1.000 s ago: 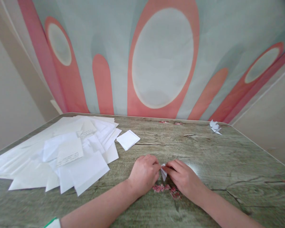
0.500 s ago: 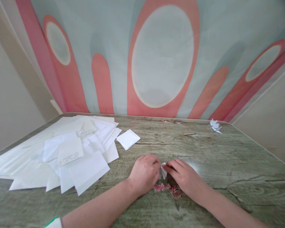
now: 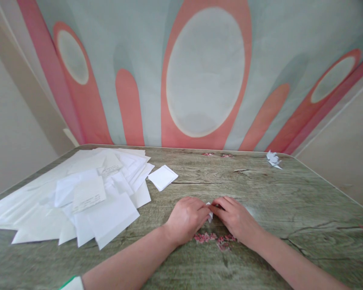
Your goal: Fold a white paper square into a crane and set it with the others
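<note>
Between my two hands is a small folded white paper [image 3: 210, 217], mostly covered by my fingers. My left hand [image 3: 188, 219] is closed, its thumb and fingers pinching the paper from the left. From the other side my right hand [image 3: 234, 217] pinches it too, fingertips nearly meeting those of the left. Both hands rest low over the wood-grain table [image 3: 169, 262]. Beyond my left hand lies a small stack of square white paper [image 3: 163, 177].
A wide, overlapping pile of white paper sheets [image 3: 115, 217] spreads over the table's left side. Folded white paper pieces [image 3: 273, 159] sit near the far right corner. Pink flower patterns [image 3: 205, 238] mark the tabletop by my hands. A patterned wall covering [image 3: 205, 72] rises behind the table.
My hands have drawn closer together at the folded paper, and less of it shows now. My left hand has shifted slightly right. The stack and the pile stay where they were.
</note>
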### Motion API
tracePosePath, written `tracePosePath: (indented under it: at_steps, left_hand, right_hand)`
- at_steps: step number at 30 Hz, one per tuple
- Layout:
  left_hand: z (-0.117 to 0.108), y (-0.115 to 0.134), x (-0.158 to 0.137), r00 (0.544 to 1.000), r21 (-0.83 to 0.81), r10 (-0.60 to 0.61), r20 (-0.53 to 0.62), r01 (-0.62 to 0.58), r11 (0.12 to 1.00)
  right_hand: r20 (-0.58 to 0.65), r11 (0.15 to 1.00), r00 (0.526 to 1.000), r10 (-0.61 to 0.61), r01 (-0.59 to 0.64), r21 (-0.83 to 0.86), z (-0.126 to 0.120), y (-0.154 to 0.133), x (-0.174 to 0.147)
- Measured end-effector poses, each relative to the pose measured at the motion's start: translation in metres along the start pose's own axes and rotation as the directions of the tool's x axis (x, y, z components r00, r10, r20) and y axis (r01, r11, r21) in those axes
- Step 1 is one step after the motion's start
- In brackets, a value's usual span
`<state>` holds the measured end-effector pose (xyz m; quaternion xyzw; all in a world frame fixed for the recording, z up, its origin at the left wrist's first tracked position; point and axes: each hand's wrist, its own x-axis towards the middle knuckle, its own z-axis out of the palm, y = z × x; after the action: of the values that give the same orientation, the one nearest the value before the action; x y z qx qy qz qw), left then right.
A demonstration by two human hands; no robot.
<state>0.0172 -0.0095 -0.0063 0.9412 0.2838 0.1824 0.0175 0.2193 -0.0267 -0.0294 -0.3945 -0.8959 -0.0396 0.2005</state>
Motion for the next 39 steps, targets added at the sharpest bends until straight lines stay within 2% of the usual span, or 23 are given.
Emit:
tracePosePath:
  at_steps: [4, 10, 23, 39]
  left_hand:
    - [0.001, 0.001, 0.001, 0.999, 0.102, 0.046, -0.015, -0.044, 0.994]
    - [0.004, 0.004, 0.002, 0.998, 0.163, 0.064, -0.001, -0.063, 0.985]
    - [-0.001, 0.006, 0.004, 0.992, 0.17, 0.089, 0.084, -0.103, 0.98]
    - [0.0, 0.016, 0.001, 0.981, 0.214, 0.104, 0.165, -0.138, 0.967]
  right_hand:
    - [0.01, 0.999, 1.0, 0.022, -0.023, 0.031, -0.002, -0.002, 0.001]
    - [0.015, 0.999, 0.999, 0.03, -0.031, 0.029, -0.003, -0.004, 0.002]
    - [0.132, 0.997, 0.989, 0.07, -0.067, -0.026, -0.01, -0.013, 0.003]
    - [0.159, 0.996, 0.985, 0.062, -0.051, -0.074, -0.016, -0.019, 0.005]
